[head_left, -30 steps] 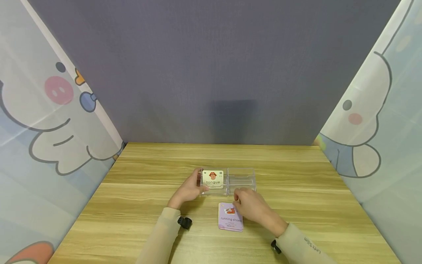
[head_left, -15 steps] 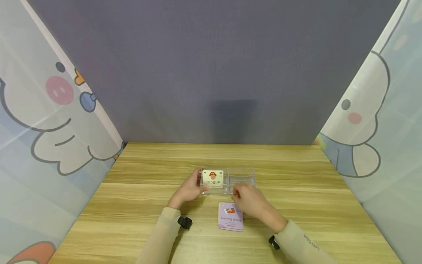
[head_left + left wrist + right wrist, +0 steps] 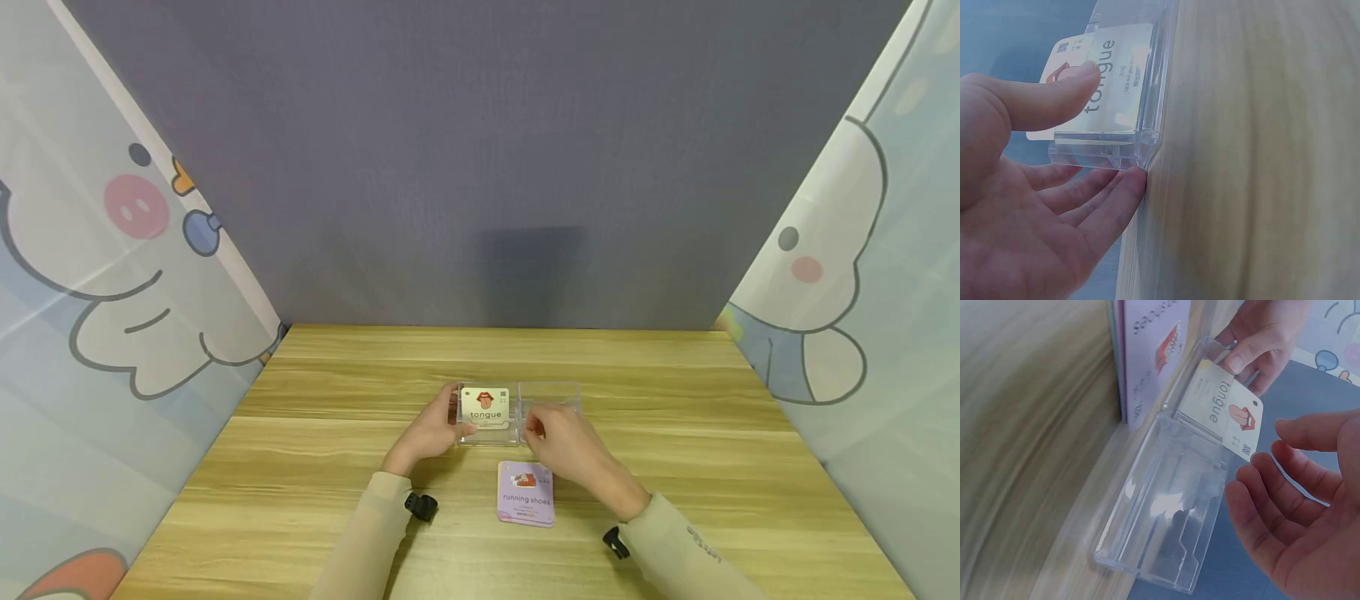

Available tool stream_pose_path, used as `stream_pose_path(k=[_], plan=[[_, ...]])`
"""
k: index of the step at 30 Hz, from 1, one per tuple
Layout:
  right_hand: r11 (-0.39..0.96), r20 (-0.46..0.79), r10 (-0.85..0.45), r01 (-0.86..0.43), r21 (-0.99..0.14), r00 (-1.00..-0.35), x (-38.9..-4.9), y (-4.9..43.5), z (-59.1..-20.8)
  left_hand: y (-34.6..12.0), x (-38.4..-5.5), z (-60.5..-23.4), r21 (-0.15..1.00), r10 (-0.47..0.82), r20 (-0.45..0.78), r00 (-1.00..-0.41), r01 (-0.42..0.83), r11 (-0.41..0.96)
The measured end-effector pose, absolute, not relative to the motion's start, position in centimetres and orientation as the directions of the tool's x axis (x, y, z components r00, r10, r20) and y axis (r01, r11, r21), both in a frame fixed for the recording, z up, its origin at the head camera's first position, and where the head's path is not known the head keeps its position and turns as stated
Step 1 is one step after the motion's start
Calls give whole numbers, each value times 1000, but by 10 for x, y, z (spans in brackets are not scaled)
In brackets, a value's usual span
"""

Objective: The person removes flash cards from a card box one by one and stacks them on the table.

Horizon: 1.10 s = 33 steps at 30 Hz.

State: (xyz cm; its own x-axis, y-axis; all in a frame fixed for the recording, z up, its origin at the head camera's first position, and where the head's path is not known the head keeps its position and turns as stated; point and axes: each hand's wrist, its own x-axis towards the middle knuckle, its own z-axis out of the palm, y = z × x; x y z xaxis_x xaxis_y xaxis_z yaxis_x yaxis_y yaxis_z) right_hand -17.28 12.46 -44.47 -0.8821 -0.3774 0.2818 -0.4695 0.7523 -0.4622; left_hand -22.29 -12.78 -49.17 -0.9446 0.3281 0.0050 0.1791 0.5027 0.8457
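A clear plastic card holder (image 3: pixel 551 388) with two compartments side by side stands on the wooden table. In its left compartment is a cream card (image 3: pixel 485 403) reading "tongue", with a red mouth picture. My left hand (image 3: pixel 430 431) grips the holder's left end, thumb at the front over the card and fingers along the side. My right hand (image 3: pixel 573 448) hovers in front of the right compartment, fingers loosely curled; in the right wrist view nothing lies between the thumb (image 3: pixel 1310 432) and fingers. That right compartment (image 3: pixel 1166 506) holds no card.
A small stack of cards (image 3: pixel 525 494), topped by a purple "running shoes" card, lies on the table (image 3: pixel 322 467) in front of the holder. Behind the table rises a grey wall (image 3: pixel 450 167). Cartoon-printed curtains (image 3: pixel 150 283) flank both sides.
My right hand has lifted off the purple card's upper corner and moved forward to the holder's right compartment. The left hand, holder and cards have stayed in place.
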Motion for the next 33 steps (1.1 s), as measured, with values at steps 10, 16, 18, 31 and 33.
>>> stream_pose_path(k=[10,16,18,31,33], plan=[[754,306,-331,-445,-484,-893,-176,122,-440,-127,-222,-492,846,339,10,-941,188,498],[751,326,-310,-440,-493,-893,-179,120,-438,-128,-222,-493,849,337,10,-941,187,495],[745,333,-307,-443,-500,-892,-181,119,-438,-128,-222,-493,848,335,8,-942,184,497],[740,373,-291,-455,-496,-881,-191,113,-435,-127,-221,-492,844,324,3,-946,176,507],[738,369,-297,-457,-497,-881,-192,112,-434,-127,-221,-491,844,321,5,-947,176,506]])
